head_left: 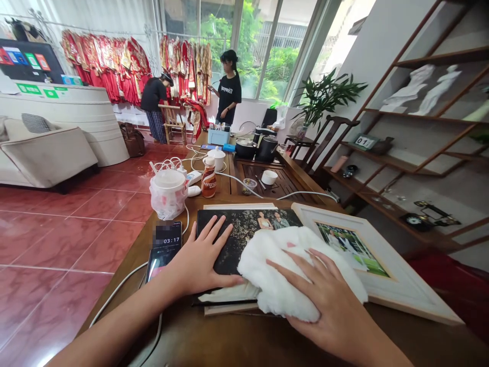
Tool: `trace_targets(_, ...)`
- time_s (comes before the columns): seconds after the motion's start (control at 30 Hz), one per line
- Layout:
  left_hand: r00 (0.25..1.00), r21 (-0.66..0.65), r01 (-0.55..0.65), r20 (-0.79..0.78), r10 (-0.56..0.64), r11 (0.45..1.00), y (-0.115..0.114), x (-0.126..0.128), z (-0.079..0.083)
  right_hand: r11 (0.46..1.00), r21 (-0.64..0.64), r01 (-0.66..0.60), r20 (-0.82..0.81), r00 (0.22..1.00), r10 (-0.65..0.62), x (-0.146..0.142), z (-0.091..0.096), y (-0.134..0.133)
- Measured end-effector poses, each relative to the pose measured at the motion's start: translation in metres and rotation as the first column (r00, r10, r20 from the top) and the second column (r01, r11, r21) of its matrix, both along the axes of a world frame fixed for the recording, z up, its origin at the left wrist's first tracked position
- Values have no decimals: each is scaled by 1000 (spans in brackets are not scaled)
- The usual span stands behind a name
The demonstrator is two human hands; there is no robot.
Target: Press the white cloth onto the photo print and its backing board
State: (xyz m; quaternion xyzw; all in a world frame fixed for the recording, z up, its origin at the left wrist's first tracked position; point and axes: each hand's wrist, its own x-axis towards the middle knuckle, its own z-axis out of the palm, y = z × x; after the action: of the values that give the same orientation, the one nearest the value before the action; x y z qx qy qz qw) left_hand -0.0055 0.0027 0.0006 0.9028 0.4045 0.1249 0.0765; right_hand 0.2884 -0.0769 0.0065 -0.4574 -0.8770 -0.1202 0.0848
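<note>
Fingers of both hands lie spread, palms down, over a brown wooden tabletop point(214, 341). At far left, a pale sofa point(49, 153) stands on red floor tiles point(87, 239). Behind it, red and gold garments point(107, 61) hang on racks; near them, across the room from me, are two people in black tops, one point(153, 94) bent over, the other point(229, 94) upright. On the tabletop's left side lies a phone point(164, 250) reading 03:17, with a plastic-wrapped white tub point(168, 186) just beyond it and a brown bottle point(208, 181) further right. Next, the left hand point(200, 257), its fingers apart, rests flat on a dark picture point(239, 237) showing two people. To its right, the right hand point(328, 295), fingers also apart, rests on a fluffy white cloth point(267, 250) covering part of the picture; its thumb is hard to make out. The cloth overlaps a white-framed photo point(351, 247). At far right, wooden shelves point(439, 57) hold white figurines point(410, 90).
</note>
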Motion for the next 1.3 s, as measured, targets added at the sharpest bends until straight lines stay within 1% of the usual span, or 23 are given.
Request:
trace_targets(0.07, 1000, 0, 2, 6, -2, 1000, 0, 0, -1, 1000, -6, 8, 8, 1000, -8, 2, 0, -2)
trace_targets(0.17, 1000, -15, 6, 4, -6, 1000, 0, 0, -1, 999, -30, 21, 1, 1000, -21, -1, 4, 11)
trace_targets(0.43, 1000, -28, 15, 8, -15, 1000, -1, 0, 4, 999, 6, 45, -48, 998, -45, -20, 17, 85)
trace_targets(0.53, 1000, -25, 12, 18, -12, 1000, -1, 0, 3, 999, 11, 52, -53, 997, -52, -25, 19, 99)
trace_targets(0.6, 1000, -27, 8, 19, -7, 1000, 0, 0, 2, 999, 12, 48, -52, 998, -47, -26, 18, 98)
trace_targets(0.67, 1000, -29, 4, 17, -4, 1000, 0, 1, 1, 999, 8, 36, -50, 998, -36, -25, 17, 87)
trace_targets(0.9, 1000, -37, -10, -13, 9, 999, 0, 1, 1, 999, -48, -14, -20, 1000, 13, -18, 11, 19)
trace_targets(1.0, 1000, -24, -7, -18, 6, 1000, 0, 1, 1, 998, -56, -28, -1, 1000, 28, -15, 11, 2)
trace_targets(1.07, 1000, -22, -5, -18, 4, 1000, 0, 1, 0, 998, -64, -26, 3, 1000, 27, -14, 11, 2)
trace_targets(1.13, 1000, -25, -5, -9, 4, 1000, 0, 1, 0, 998, -65, -11, -4, 1000, 11, -14, 11, 12)
trace_targets(1.3, 1000, -23, 8, 7, -8, 1000, -1, 0, 1, 999, -20, 39, -30, 999, -40, -21, 13, 59)
